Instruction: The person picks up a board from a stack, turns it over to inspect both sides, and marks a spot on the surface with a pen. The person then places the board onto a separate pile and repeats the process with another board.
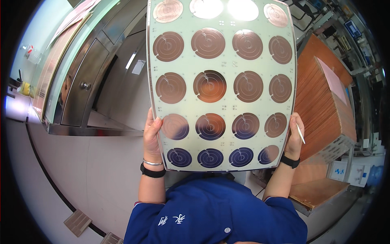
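A large pale green circuit board panel (pixel 221 107) with rows of round copper discs is held up before me, reflecting light at its far edge. My left hand (pixel 152 134) grips its left edge near the lower corner, thumb on the front face. On the opposite edge, my right hand (pixel 294 136) is closed around the panel's side. A thin white pen-like stick (pixel 300 134) also pokes out from the right hand's fingers. The fingers behind the panel are hidden. Both wrists wear black bands, and the left one also a silver bangle.
At left stands a metal cabinet (pixel 83 81) with a glass-edged top bearing a stack of panels (pixel 55 65). A tall stack of brown sheets (pixel 325 110) on a wooden stand (pixel 319 193) is close by my right arm. Shelves and equipment line the far right.
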A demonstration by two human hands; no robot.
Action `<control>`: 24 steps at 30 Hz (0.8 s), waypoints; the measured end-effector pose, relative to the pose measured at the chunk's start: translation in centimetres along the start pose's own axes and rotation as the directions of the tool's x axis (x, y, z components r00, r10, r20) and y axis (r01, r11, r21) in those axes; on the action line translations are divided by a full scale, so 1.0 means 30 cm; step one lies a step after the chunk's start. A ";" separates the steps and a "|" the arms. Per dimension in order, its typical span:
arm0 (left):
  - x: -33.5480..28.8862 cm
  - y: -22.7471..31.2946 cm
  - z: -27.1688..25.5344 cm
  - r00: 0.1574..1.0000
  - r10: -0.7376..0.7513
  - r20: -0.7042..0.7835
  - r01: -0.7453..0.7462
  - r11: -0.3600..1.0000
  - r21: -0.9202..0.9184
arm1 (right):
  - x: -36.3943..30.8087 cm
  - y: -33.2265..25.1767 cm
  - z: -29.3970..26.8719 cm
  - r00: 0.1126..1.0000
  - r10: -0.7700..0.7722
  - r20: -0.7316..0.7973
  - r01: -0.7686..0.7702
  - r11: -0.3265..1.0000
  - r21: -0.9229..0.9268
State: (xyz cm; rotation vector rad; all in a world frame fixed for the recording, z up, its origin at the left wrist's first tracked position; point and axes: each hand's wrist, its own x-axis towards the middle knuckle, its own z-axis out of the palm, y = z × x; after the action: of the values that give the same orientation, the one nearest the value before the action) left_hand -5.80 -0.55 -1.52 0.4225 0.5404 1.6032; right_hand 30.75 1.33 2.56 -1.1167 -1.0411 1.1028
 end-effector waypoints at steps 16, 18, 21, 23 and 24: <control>-0.012 0.014 -0.021 0.999 0.020 -0.047 -0.022 0.999 -0.030 | -0.019 -0.011 -0.013 0.999 -0.004 0.033 0.003 1.000 0.021; -0.013 0.014 -0.023 0.997 0.030 -0.070 -0.032 0.999 -0.024 | -0.009 -0.011 -0.014 0.998 -0.014 0.056 0.011 0.999 0.052; -0.010 0.010 -0.033 0.999 0.026 -0.035 -0.027 0.999 -0.029 | 0.030 -0.026 -0.004 0.997 -0.025 0.069 0.017 0.992 0.124; -0.012 0.008 -0.040 0.999 -0.015 0.044 0.017 0.999 -0.030 | 0.053 -0.042 0.023 0.997 -0.039 0.068 0.027 0.985 0.169; -0.016 0.009 -0.041 0.997 -0.019 0.079 0.019 1.000 -0.001 | 0.059 -0.055 0.037 0.999 -0.052 -0.012 0.053 0.987 0.151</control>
State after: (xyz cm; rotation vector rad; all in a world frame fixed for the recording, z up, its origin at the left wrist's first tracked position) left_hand -6.67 -1.15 -2.36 0.4759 0.4818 1.5617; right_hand 30.13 3.08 4.48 -0.9666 -0.9583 1.1155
